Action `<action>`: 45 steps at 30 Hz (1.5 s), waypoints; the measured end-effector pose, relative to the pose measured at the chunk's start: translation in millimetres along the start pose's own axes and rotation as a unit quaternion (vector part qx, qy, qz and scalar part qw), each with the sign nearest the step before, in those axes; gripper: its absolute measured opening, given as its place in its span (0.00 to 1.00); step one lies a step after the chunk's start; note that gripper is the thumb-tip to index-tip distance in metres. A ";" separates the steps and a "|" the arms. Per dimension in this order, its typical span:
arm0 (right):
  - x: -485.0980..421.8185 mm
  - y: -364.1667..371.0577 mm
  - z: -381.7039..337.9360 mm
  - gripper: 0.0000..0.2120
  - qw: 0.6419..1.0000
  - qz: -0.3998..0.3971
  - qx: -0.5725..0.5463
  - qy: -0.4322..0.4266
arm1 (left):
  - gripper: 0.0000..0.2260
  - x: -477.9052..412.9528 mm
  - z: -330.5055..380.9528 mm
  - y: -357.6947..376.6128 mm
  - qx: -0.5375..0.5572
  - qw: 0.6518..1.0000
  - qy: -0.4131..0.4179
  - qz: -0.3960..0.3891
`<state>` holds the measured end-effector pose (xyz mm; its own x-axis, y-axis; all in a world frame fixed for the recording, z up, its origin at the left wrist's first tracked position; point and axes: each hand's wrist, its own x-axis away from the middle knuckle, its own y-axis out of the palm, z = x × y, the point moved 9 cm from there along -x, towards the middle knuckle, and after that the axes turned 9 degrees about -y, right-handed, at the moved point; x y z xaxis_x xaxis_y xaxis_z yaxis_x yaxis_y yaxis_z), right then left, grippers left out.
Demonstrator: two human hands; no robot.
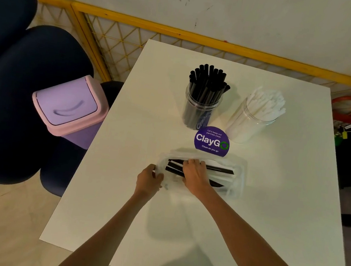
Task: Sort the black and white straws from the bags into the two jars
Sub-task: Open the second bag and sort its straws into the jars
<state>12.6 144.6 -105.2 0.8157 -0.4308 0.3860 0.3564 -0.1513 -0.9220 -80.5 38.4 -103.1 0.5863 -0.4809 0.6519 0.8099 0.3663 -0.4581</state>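
Observation:
A clear plastic bag (236,175) lies on the white table (269,221), with black straws (221,169) and white straws inside. My left hand (149,179) pinches the bag's left, open end. My right hand (195,174) reaches into the bag, its fingers curled over the straws; whether it grips one is hidden. Behind the bag stands a clear jar (200,111) packed with black straws. To its right a second clear jar (253,122) is full of white straws.
A round purple "ClayGo" sticker (211,141) lies between the jars and the bag. A pink and purple swing-lid bin (69,106) stands off the table's left edge, beside dark chairs (19,102). A yellow mesh rail (182,36) runs behind the table.

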 end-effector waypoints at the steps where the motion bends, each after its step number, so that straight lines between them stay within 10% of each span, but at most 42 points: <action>1: 0.0 -0.8 0.4 0.23 1.000 0.004 0.002 0.002 | 0.01 0.0 -1.0 -0.4 0.002 1.000 -0.002 0.001; 10: 13.3 1.8 29.7 0.18 0.941 0.048 -0.331 0.054 | 0.05 0.9 -1.9 -9.8 0.030 0.998 -0.007 0.047; 15: 18.3 -1.5 29.9 0.17 0.920 0.030 -0.387 0.055 | 0.20 2.8 9.9 9.0 0.064 0.997 -0.032 0.017; 35: 53.1 -29.2 64.4 0.16 0.822 0.169 -0.537 0.088 | 0.11 7.5 9.5 16.7 -0.067 0.991 -0.087 0.074; 40: 64.8 -47.4 79.7 0.08 0.710 0.262 -0.641 0.126 | 0.25 35.7 47.3 1.4 -0.028 0.985 0.053 0.164; 45: 76.5 -77.2 95.9 0.04 0.636 0.324 -0.689 0.129 | 0.10 75.9 96.8 -8.0 0.163 0.947 0.214 0.177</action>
<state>91.2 208.7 -1.6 0.4227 -0.9044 0.0586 -0.8983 -0.4266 -0.1051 -44.3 76.1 8.5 0.8307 -0.5346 0.1555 0.5527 0.7582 -0.3458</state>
